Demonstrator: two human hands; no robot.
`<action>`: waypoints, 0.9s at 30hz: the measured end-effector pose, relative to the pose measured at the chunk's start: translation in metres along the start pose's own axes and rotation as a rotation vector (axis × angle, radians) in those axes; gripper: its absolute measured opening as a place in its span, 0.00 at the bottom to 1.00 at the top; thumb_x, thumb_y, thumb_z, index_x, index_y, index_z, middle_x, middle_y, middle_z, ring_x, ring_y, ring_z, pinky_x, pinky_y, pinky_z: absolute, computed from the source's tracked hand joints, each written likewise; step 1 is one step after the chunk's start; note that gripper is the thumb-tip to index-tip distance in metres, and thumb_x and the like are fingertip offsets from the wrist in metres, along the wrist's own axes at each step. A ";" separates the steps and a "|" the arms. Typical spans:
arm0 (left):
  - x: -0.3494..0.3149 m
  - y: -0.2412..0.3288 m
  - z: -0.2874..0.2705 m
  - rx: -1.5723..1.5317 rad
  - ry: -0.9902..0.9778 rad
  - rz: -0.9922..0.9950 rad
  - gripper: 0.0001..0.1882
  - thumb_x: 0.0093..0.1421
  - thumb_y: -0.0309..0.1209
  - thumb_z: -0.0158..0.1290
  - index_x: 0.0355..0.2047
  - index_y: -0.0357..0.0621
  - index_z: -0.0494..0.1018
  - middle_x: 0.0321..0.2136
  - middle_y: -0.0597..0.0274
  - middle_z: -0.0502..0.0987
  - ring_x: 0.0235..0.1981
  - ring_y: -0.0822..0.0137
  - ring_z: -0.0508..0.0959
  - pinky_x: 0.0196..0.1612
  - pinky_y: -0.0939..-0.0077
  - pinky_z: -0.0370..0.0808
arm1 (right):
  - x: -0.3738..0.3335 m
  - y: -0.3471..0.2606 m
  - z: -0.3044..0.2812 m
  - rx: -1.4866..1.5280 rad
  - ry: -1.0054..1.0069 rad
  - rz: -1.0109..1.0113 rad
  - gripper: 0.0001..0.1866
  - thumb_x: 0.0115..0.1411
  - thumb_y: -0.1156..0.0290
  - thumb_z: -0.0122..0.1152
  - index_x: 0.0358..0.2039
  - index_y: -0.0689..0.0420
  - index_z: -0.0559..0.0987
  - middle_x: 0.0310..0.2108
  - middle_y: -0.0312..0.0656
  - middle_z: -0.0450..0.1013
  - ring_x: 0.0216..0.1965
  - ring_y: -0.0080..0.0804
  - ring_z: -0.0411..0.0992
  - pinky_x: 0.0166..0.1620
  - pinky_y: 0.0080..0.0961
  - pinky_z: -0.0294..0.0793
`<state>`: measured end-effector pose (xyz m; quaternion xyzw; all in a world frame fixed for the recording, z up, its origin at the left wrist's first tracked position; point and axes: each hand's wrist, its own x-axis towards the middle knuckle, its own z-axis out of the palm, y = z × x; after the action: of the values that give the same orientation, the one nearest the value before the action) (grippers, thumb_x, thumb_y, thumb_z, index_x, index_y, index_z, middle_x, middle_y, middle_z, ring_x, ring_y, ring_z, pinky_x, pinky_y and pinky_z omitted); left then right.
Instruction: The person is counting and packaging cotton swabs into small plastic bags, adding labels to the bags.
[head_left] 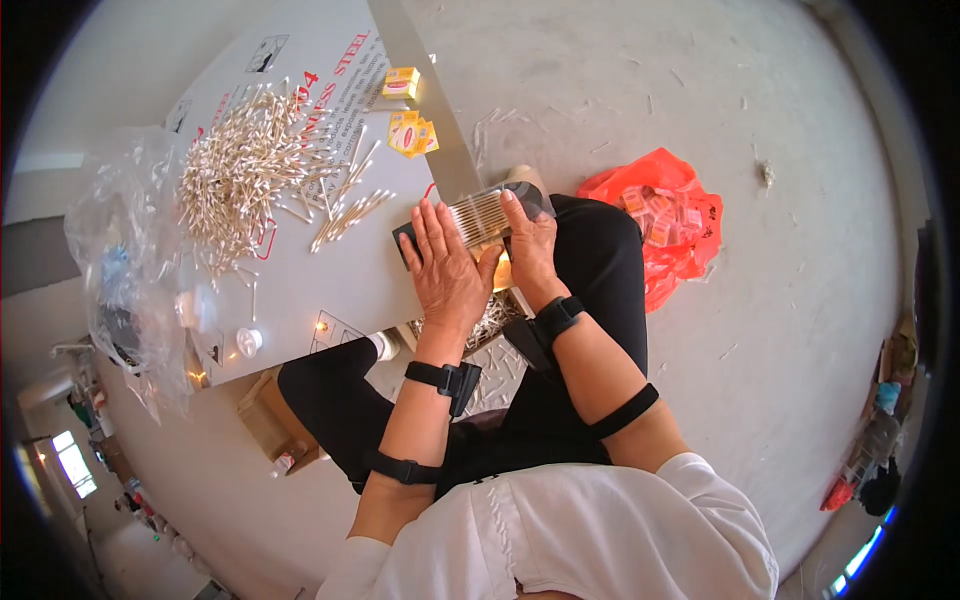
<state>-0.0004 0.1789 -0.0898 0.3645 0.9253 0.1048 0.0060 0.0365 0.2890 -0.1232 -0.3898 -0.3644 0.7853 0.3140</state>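
Observation:
A dark, flat tray [546, 200] at the table's near right edge carries a row of cotton swabs [481, 214] lying side by side. My left hand [444, 264] rests flat over the tray's left part, fingers stretched out. At the other end, my right hand [533, 244] grips the tray with its thumb on top; the fingers underneath are hidden. Just below the swabs, between my hands, part of a small yellow box [496, 272] shows. A big heap of loose cotton swabs [245, 165] covers the table to the left, with a few strays beside it.
Yellow packets [410, 134] and a yellow box [401, 83] sit near the table's [300, 300] right edge. A clear plastic bag [125, 260] hangs at left. Below my hands is a box of swabs [492, 322]; a red bag [690, 182] of small packs lies right. Swabs litter the floor.

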 end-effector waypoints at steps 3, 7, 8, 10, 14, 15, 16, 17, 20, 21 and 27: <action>0.002 0.004 0.001 -0.006 0.014 0.004 0.48 0.63 0.57 0.45 0.67 0.27 0.45 0.69 0.37 0.43 0.71 0.44 0.42 0.69 0.44 0.38 | 0.004 0.008 -0.004 0.018 -0.036 0.008 0.12 0.60 0.60 0.66 0.32 0.57 0.80 0.29 0.31 0.76 0.30 0.19 0.71 0.35 0.21 0.70; -0.004 0.005 -0.004 -0.086 0.052 -0.015 0.48 0.63 0.56 0.46 0.67 0.28 0.45 0.69 0.37 0.43 0.71 0.44 0.42 0.69 0.44 0.38 | 0.014 0.020 -0.014 -0.018 -0.017 0.009 0.14 0.61 0.58 0.65 0.33 0.57 0.80 0.30 0.31 0.76 0.30 0.20 0.71 0.35 0.21 0.71; -0.008 0.005 -0.007 -0.071 0.034 -0.016 0.49 0.63 0.56 0.47 0.67 0.28 0.44 0.69 0.38 0.43 0.71 0.44 0.41 0.69 0.44 0.38 | 0.017 0.023 -0.017 -0.006 0.000 0.005 0.14 0.62 0.58 0.64 0.33 0.57 0.80 0.30 0.31 0.76 0.30 0.19 0.71 0.35 0.21 0.71; -0.020 -0.002 -0.008 -0.048 0.014 -0.023 0.49 0.63 0.56 0.48 0.68 0.29 0.44 0.69 0.38 0.43 0.71 0.43 0.41 0.69 0.44 0.38 | 0.014 0.022 -0.013 0.008 0.013 0.010 0.15 0.62 0.57 0.64 0.33 0.57 0.80 0.30 0.31 0.76 0.31 0.19 0.71 0.35 0.21 0.71; -0.030 -0.003 -0.005 0.039 -0.035 -0.043 0.49 0.62 0.55 0.49 0.68 0.28 0.44 0.69 0.37 0.42 0.71 0.44 0.41 0.69 0.45 0.37 | 0.009 0.014 -0.012 0.004 -0.037 0.027 0.15 0.63 0.57 0.63 0.34 0.57 0.79 0.31 0.31 0.75 0.31 0.19 0.70 0.36 0.20 0.70; -0.029 0.000 -0.005 0.016 -0.040 -0.024 0.49 0.62 0.54 0.49 0.68 0.28 0.43 0.69 0.37 0.42 0.71 0.43 0.40 0.69 0.44 0.38 | 0.007 0.011 -0.010 -0.031 -0.046 0.025 0.15 0.63 0.57 0.63 0.34 0.57 0.79 0.31 0.31 0.75 0.32 0.19 0.70 0.37 0.20 0.69; -0.028 0.003 -0.004 -0.007 -0.044 -0.006 0.48 0.62 0.53 0.50 0.68 0.29 0.43 0.69 0.36 0.41 0.71 0.42 0.40 0.69 0.43 0.39 | 0.005 0.008 -0.009 -0.029 -0.049 0.027 0.15 0.63 0.57 0.63 0.34 0.57 0.79 0.31 0.31 0.75 0.32 0.19 0.70 0.37 0.20 0.69; -0.025 0.006 -0.004 -0.016 -0.046 -0.001 0.49 0.62 0.54 0.50 0.67 0.28 0.43 0.69 0.36 0.42 0.71 0.42 0.41 0.69 0.43 0.39 | 0.002 0.004 -0.008 -0.029 -0.075 0.049 0.14 0.64 0.59 0.61 0.37 0.58 0.79 0.34 0.31 0.75 0.35 0.20 0.69 0.41 0.21 0.68; -0.021 0.013 0.001 -0.028 0.000 0.015 0.48 0.63 0.53 0.49 0.67 0.28 0.43 0.69 0.35 0.42 0.71 0.42 0.41 0.69 0.43 0.38 | 0.001 0.004 -0.008 -0.026 -0.087 0.045 0.13 0.65 0.61 0.60 0.39 0.59 0.79 0.35 0.31 0.75 0.38 0.21 0.69 0.45 0.22 0.68; -0.022 0.013 0.000 -0.028 0.000 0.016 0.48 0.63 0.53 0.49 0.67 0.28 0.43 0.69 0.35 0.42 0.71 0.42 0.41 0.69 0.43 0.38 | 0.001 0.003 -0.006 -0.021 -0.077 0.029 0.12 0.65 0.61 0.59 0.38 0.58 0.80 0.35 0.30 0.75 0.37 0.20 0.69 0.44 0.21 0.68; -0.015 -0.013 -0.016 -0.045 0.134 -0.011 0.37 0.63 0.45 0.51 0.65 0.35 0.54 0.66 0.45 0.55 0.69 0.46 0.52 0.67 0.46 0.48 | 0.002 0.003 -0.010 0.116 -0.069 0.159 0.12 0.64 0.62 0.61 0.38 0.58 0.80 0.35 0.31 0.76 0.36 0.19 0.71 0.41 0.20 0.70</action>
<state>0.0006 0.1568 -0.0780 0.3514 0.9229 0.1498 -0.0474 0.0433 0.2925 -0.1309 -0.3712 -0.2968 0.8406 0.2600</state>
